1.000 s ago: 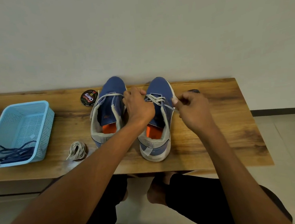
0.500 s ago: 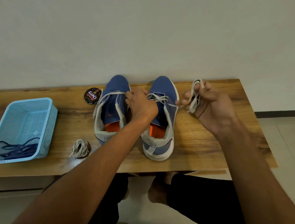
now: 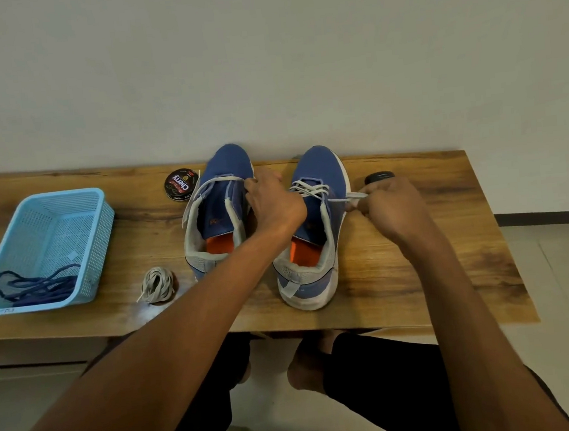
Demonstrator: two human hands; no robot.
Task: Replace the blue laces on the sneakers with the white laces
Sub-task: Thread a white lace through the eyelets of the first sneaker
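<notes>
Right hand (image 3: 391, 211) pinches white lace (image 3: 338, 199), taut rightward from right sneaker (image 3: 315, 233); left hand (image 3: 271, 202) seemingly braces the tongue, its grip unclear.

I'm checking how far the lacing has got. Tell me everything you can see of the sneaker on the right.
The right sneaker is blue fabric with a grey mesh heel, white sole and orange insole. It stands upright on the wooden table, toe to the wall, heel toward the person. A white lace crosses only its front eyelets; the rest are unlaced. The right hand pulls one lace end out sideways, and the left hand rests against its inner side.
</notes>
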